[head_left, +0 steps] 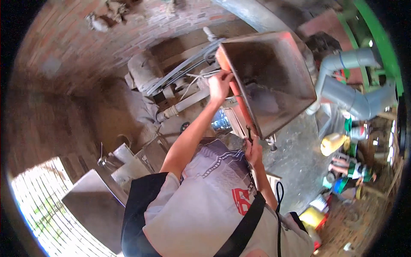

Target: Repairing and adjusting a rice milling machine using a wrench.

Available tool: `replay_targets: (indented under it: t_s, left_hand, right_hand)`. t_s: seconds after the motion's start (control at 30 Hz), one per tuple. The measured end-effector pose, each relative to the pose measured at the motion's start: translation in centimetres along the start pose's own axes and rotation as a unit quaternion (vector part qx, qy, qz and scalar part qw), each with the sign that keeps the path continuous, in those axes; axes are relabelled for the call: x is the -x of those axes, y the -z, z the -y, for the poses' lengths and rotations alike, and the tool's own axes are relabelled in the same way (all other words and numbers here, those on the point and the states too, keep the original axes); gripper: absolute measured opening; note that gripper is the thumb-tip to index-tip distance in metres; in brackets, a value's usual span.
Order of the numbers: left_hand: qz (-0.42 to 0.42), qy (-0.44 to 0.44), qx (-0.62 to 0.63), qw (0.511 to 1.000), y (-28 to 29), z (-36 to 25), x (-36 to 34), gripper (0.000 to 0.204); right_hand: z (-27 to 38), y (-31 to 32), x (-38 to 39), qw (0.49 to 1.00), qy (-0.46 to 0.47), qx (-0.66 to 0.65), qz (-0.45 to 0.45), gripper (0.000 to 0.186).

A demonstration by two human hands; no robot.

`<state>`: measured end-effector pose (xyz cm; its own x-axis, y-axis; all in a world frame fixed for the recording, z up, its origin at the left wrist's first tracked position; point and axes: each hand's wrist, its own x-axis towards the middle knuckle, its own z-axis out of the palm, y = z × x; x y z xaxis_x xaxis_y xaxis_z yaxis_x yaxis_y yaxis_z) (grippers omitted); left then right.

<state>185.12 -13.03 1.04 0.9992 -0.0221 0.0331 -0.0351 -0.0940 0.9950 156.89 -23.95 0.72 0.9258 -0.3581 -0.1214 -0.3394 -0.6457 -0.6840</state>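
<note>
- Metal hopper (265, 58): left hand's (219, 88) 3 o'clock, right hand's (254, 153) 1 o'clock
- Left's curled at its orange rim (244, 107), can't tell the grip; right's clutching a dark tool (249, 132)
- Red lettering (241, 201) on the shirt (184, 222), 6 o'clock

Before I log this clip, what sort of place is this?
Probably a small mill or machine workshop: the large metal hopper, thick grey pipes and rough brick wall suggest it, though its exact use is unclear.
</note>
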Motion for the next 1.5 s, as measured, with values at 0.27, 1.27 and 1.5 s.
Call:
replay_targets:
  t_s: [0.27,1.27,1.5]
  left_hand:
    - [0.050,-0.027,-0.065,0.996,-0.6,0.5,-2.9,0.017]
    - [0.176,0.056,0.071,0.980,-2.7,-4.5,4.0,0.065]
    - [0.158,0.100,0.090,0.978,-3.4,-4.2,3.8,0.062]
  right_hand:
    - [-5.1,-1.8,1.8,0.997,-0.066,0.019,0.031,0.015]
    - [0.8,10.5,3.5,0.971,0.039,-0.005,-0.237,0.018]
    - [-0.4,15.4,-1.6,0.977,0.133,-0.078,-0.150,0.010]
